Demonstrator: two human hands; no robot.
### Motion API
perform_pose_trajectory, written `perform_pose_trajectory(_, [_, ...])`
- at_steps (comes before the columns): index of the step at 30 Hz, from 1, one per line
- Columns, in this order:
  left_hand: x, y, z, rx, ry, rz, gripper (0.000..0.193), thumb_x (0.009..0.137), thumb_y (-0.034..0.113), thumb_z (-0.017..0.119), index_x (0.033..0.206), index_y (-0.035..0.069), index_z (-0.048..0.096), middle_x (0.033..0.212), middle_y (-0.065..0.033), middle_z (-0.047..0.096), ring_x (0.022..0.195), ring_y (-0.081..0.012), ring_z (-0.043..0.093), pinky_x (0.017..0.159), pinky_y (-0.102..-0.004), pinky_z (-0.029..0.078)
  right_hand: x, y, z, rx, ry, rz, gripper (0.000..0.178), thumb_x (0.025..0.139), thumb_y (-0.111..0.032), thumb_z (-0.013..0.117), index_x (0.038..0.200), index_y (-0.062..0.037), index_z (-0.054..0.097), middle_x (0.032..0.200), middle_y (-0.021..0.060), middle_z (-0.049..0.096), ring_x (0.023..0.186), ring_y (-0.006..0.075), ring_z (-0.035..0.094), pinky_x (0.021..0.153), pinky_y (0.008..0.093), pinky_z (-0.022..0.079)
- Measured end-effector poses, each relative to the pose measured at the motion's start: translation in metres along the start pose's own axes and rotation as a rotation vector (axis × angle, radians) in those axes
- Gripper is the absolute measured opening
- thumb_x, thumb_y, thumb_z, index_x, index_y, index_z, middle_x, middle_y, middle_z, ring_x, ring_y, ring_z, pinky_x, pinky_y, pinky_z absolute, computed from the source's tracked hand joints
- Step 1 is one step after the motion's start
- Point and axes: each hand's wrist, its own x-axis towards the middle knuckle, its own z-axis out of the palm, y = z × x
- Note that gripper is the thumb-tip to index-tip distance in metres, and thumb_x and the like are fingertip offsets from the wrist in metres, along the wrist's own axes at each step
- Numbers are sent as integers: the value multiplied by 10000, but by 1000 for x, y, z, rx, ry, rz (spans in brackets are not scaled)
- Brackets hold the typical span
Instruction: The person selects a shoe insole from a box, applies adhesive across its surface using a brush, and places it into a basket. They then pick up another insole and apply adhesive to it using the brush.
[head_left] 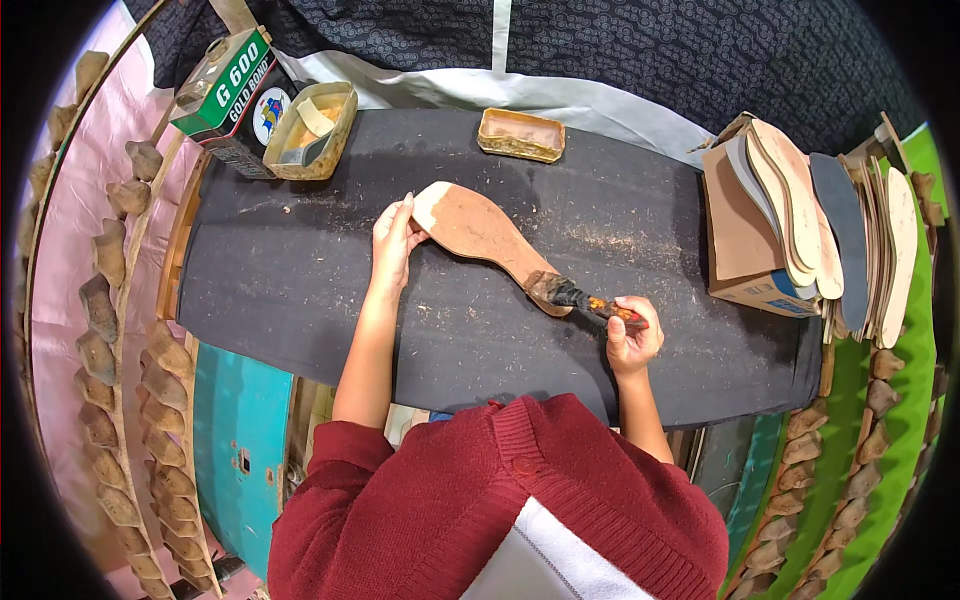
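Note:
A brown shoe insole (478,222) with a pale toe end is held above the dark cloth of the table. My left hand (393,240) grips it by the toe, thumb along the edge. In my right hand (636,342) is a flat brush (580,298), its handle worn and patched orange and black. The brush's bristles rest on the heel end of the insole and cover part of it. My right fingers are wrapped round the end of the handle.
A tall green and black tin (235,105) stands at the back left beside a tub (345,125) holding spreaders. A shallow yellowish dish (522,150) sits at the back middle. On the right, a cardboard box (735,225) carries several cut soles (790,200). Racks of shoe lasts (100,310) flank the table.

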Motion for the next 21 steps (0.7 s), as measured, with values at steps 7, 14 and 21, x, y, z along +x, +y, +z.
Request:
perform_pose_trajectory(7, [0, 1, -5, 123, 25, 56, 235, 845, 270, 442, 782, 51, 502, 664, -16, 525, 564, -70, 483, 516, -195, 395, 10, -9, -1, -156, -101, -168, 235, 662, -123, 640, 834, -21, 517, 702, 99, 537, 571, 202, 511, 560, 276, 421])
perform_pose_trajectory(14, [2, -1, -10, 140, -14, 72, 180, 840, 235, 444, 771, 73, 481, 638, 1, 509, 524, -54, 456, 474, -183, 366, 9, -10, -11, -110, -174, -282, 209, 643, -106, 623, 785, -43, 483, 611, 62, 530, 479, 185, 471, 479, 281, 359])
perform_pose_trajectory(21, [1, 0, -11, 137, -27, 64, 169, 835, 222, 449, 760, 73, 475, 620, 6, 493, 512, -52, 447, 462, -178, 357, 14, -17, -21, -144, -120, -299, 148, 607, -81, 576, 705, -32, 476, 538, 55, 495, 418, 182, 440, 437, 275, 347])
